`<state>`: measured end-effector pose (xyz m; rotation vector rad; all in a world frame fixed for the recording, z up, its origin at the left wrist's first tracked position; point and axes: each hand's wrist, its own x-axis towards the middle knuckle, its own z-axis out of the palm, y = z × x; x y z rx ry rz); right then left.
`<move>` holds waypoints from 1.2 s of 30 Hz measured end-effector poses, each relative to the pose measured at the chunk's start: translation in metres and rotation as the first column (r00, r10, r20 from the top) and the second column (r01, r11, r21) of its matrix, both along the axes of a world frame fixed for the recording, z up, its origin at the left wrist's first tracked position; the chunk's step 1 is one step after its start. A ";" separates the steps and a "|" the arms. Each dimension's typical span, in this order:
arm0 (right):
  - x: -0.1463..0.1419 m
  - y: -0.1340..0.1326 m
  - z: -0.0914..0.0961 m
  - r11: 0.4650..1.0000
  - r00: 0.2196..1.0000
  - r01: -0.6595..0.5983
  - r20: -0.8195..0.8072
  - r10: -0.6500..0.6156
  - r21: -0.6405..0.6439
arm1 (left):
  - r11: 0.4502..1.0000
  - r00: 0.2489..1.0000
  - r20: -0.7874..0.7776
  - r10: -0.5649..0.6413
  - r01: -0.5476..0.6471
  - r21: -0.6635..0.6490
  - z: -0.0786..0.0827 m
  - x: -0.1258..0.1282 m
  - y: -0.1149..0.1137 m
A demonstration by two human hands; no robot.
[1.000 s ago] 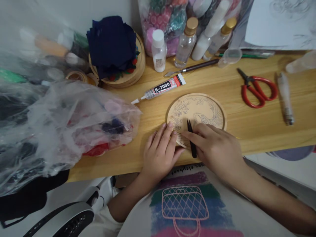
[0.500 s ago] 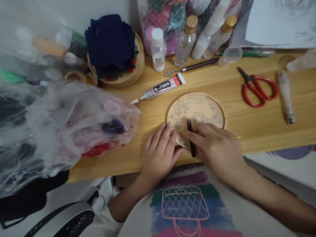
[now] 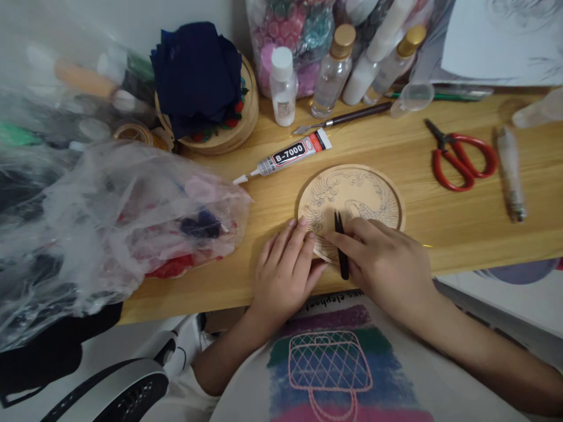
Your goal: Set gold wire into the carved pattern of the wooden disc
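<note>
A round wooden plate (image 3: 334, 187) with a drawn phoenix-like line pattern lies near the table's front edge. My left hand (image 3: 285, 264) rests on the plate's left rim, fingers stretched out and holding nothing. In my right hand (image 3: 382, 258) is a pair of black tweezers (image 3: 341, 249), pinched over the lower part of the plate with the tips pointing away from me. The tips look slightly apart. Whatever lies under my right fingers is hidden.
Behind the plate lie a B-7000 glue tube (image 3: 290, 155) and a palette knife (image 3: 347, 117). Red-handled scissors (image 3: 461, 158) are at right. Several bottles (image 3: 332, 76) line the back. A plastic bag (image 3: 185, 205) bulges over the left side, below dark blue cloth pieces (image 3: 196, 76).
The tweezers' tips appear to have come slightly further apart. Both hands and the plate stay in place; the view has shifted very slightly.
</note>
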<state>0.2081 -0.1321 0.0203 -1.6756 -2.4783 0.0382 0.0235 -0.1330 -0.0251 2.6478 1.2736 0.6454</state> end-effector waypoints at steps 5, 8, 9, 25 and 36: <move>-0.001 0.000 0.001 1.000 1.000 0.004 0.010 -0.004 0.000 | 1.000 0.999 0.032 0.001 0.000 -0.021 -0.002 -0.001 -0.001; -0.001 0.000 0.001 1.000 1.000 0.005 0.011 -0.005 0.002 | 1.000 0.999 0.043 0.000 0.001 -0.024 -0.002 -0.001 -0.001; -0.001 0.000 0.001 1.000 1.000 0.005 0.012 -0.005 0.001 | 1.000 0.999 0.041 0.001 0.000 -0.022 -0.002 -0.001 -0.001; 0.002 -0.002 0.000 0.998 1.000 -0.008 0.009 0.009 -0.065 | 0.997 0.962 0.266 0.056 -0.041 -0.062 0.005 -0.009 -0.003; 0.002 -0.002 0.001 0.999 1.000 -0.010 0.018 0.011 -0.048 | 0.990 0.934 0.348 0.086 -0.041 -0.134 0.012 -0.013 -0.001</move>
